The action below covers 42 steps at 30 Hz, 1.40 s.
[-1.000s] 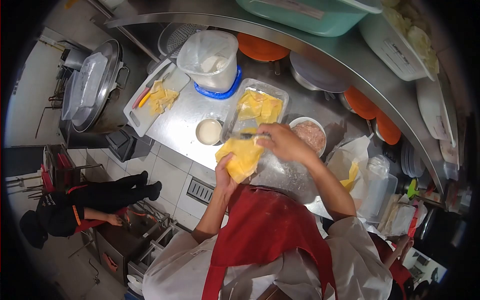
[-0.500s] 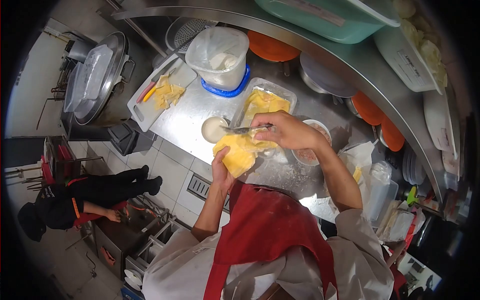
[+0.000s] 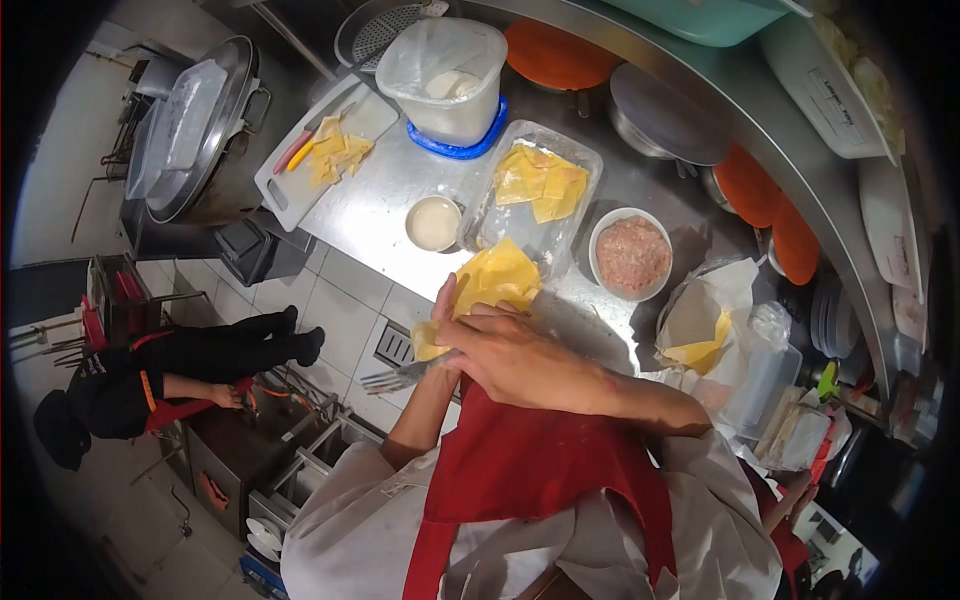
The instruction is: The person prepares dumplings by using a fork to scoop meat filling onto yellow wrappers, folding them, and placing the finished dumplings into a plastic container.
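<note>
Yellow dough sheets (image 3: 500,277) lie across my left hand (image 3: 443,312), whose palm is mostly hidden beneath them and behind my other hand. My right hand (image 3: 515,358) crosses over it, gripping a fork (image 3: 395,378) with the tines pointing left. Its fingers press near the dough, and a folded pale-yellow piece (image 3: 428,340) shows between the two hands. Beyond them, a clear tray (image 3: 580,200) contains filled or folded yellow dough pieces (image 3: 540,182). A white bowl of pinkish minced meat (image 3: 632,257) stands to the right, and a small cup of pale liquid (image 3: 433,223) to the left.
A white cutting board (image 3: 375,120) carries dough scraps and knives. Behind stands a flour tub (image 3: 445,85) on a blue lid. Paper-lined dough (image 3: 700,350) sits right. A metal shelf (image 3: 700,60) overhangs the counter. Another person (image 3: 150,385) stands at lower left.
My right hand has moved down and left over my left hand, turning the fork toward the left. The meat bowl and tray are now uncovered from behind my arm.
</note>
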{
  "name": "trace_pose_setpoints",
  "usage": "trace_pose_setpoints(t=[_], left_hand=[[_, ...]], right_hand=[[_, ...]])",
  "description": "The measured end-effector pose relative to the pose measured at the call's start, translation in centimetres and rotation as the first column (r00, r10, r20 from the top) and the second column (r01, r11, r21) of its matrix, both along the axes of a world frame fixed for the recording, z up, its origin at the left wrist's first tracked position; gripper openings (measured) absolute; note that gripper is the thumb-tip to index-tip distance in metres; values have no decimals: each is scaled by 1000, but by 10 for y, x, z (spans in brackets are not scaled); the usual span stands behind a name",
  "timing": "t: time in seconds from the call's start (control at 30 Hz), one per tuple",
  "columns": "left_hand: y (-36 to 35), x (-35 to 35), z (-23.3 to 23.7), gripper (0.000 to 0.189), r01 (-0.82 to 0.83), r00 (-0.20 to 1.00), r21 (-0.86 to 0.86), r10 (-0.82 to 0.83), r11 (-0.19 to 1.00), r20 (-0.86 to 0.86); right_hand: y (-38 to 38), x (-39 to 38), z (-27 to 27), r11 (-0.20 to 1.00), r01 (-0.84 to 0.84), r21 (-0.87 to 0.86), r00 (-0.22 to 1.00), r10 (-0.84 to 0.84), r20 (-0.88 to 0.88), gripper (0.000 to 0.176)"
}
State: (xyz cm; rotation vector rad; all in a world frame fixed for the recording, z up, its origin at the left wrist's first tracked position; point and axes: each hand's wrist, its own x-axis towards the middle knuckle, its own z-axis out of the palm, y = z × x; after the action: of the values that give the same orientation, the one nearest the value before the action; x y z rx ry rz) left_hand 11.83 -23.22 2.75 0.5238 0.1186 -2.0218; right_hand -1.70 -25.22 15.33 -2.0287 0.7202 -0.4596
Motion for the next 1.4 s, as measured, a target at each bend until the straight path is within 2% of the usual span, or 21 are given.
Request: trace_pose_setpoints(t=[0.03,0.1,0.17,0.23,0.33,0.37,0.43,0.47,0.57,0.6,0.7,0.77,0.8,0.87,0.93,1.03,1.17,1.27,1.37,1.4], left_hand=[[3,-1,-7,50,-5,996,29,2,1000,87],[9,-2,-22,51,-18,972,95,-5,995,236],[14,1,-42,50,-31,971,133,-2,991,240],[14,3,-63,50,-22,986,137,-1,990,169],[12,3,-74,49,14,1000,102,-15,995,11],[11,0,-75,49,32,998,85,-27,996,-58],[-1,-12,-25,50,73,982,29,-67,997,-179],[-6,-18,-3,50,88,970,-8,-88,996,-227],[-15,-37,-4,53,156,936,-74,-171,985,-308],[-16,-48,16,53,177,983,-85,-181,981,-39],[-25,-59,17,56,181,981,-436,-192,882,17],[-24,-67,-26,58,61,891,-179,-134,982,-434],[-22,-63,-2,60,126,937,-59,-138,990,-322],[-16,-57,9,62,98,944,-92,-122,991,-308],[-13,-52,7,57,52,948,-129,-90,990,-306],[-11,-40,4,52,119,987,-165,-98,979,129],[-13,-31,0,49,80,982,-160,-51,984,181],[-14,-19,1,44,52,963,-110,-20,993,270],[-14,2,-3,45,-16,932,-84,45,996,359],[-13,11,-4,45,-43,925,-91,75,995,373]], right_hand=[[0,-4,6,999,-21,47,1000,20,6,22],[3,-9,5,1000,-12,15,1000,12,-25,24],[5,-13,0,999,15,-35,999,-16,-35,26],[5,-16,-7,993,63,-102,998,-65,-19,29],[-3,-29,8,988,134,-79,990,-138,-44,28],[-8,-33,10,990,140,18,990,-140,15,26],[-19,-41,16,970,131,204,979,-160,129,24],[-22,-42,35,972,118,203,979,-148,142,19],[-20,-47,54,913,54,405,976,-133,170,18],[-20,-50,57,912,91,401,974,-165,154,17],[-26,-69,57,886,217,410,952,-284,110,14],[-36,-88,37,840,308,446,921,-382,83,15],[-42,-98,29,823,346,451,917,-399,24,15],[-50,-116,15,783,423,456,897,-432,-92,14],[-51,-127,9,747,444,495,884,-456,-105,15],[-49,-134,4,741,422,523,881,-470,-45,16],[-47,-141,2,759,416,501,870,-493,23,16],[-45,-141,19,713,422,560,814,-570,113,17],[-55,-141,25,776,484,404,808,-573,133,19],[-61,-139,24,810,498,311,841,-538,56,20]])
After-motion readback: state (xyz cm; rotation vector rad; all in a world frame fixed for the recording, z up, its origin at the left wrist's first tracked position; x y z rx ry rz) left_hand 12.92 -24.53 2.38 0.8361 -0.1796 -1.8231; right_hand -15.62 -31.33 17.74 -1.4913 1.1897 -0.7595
